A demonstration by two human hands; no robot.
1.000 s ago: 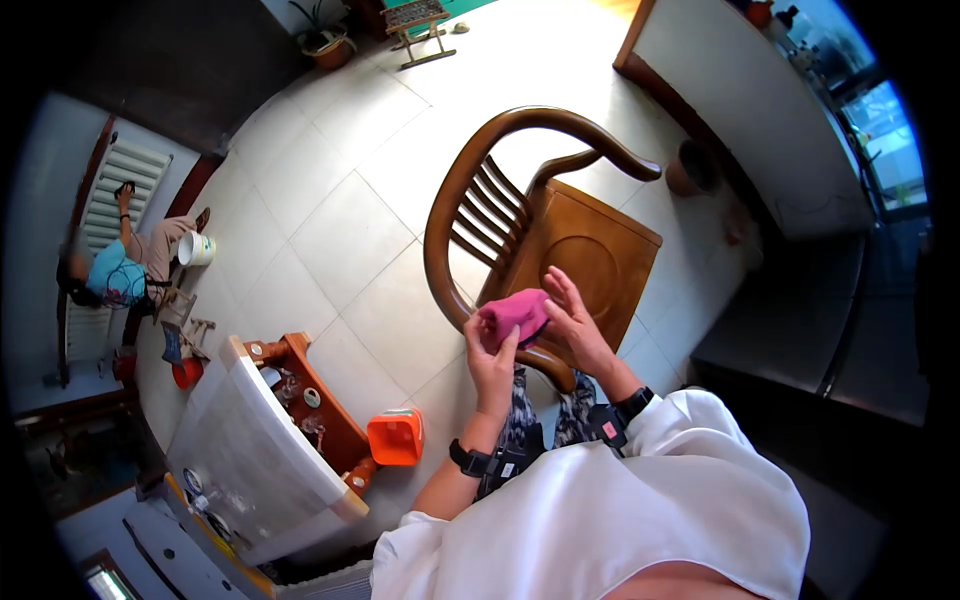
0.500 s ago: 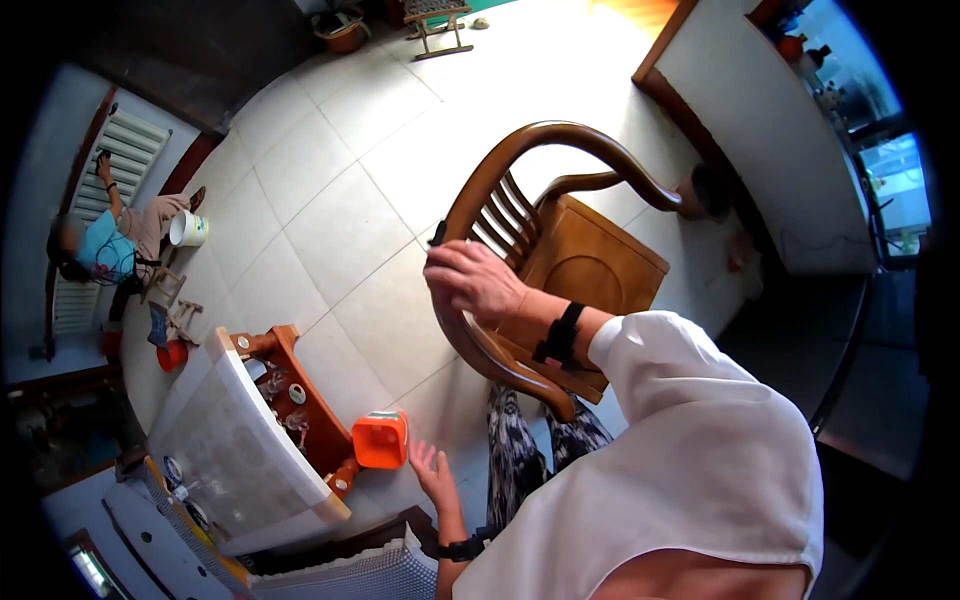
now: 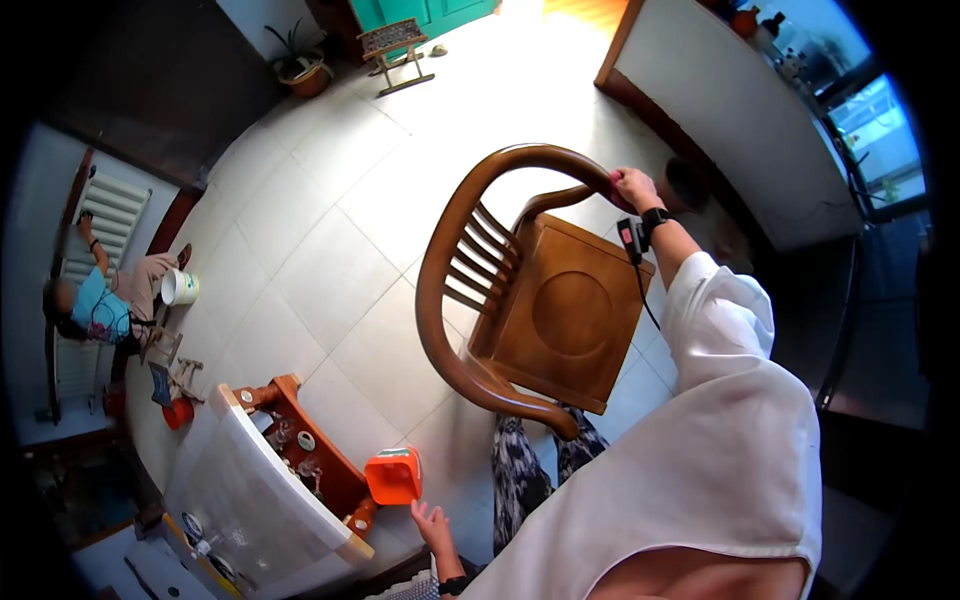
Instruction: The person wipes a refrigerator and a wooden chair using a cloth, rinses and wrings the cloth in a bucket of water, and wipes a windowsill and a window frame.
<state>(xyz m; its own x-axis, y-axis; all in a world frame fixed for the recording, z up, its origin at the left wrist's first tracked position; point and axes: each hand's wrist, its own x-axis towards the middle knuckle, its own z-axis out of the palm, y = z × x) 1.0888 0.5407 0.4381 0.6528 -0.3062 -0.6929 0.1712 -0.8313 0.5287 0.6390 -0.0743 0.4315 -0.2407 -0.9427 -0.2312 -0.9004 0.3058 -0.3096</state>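
- Right hand [image 3: 637,188] is closed on the pink cloth [image 3: 617,183].
- Against this hand is the wooden chair's armrest [image 3: 572,162].
- Left hand [image 3: 434,527] is open, well apart from right one, near orange bucket [image 3: 393,480].

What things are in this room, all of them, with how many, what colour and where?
Armchair: one, brown, centre
Cloth: one, pink, under the right hand
Container: one, orange, beside the table
Table: one, pale top, lower left
Bucket: one, white, by the other person
Radiator: one, white, left wall
Potted plant: one, green, upper left
Patterned stool: one, dark top, far side
Door: one, green, top
Other person: one, blue top, left
Wristbands: two, black, one per wrist
Right hand: one, at the armrest's end
Left hand: one, near the container
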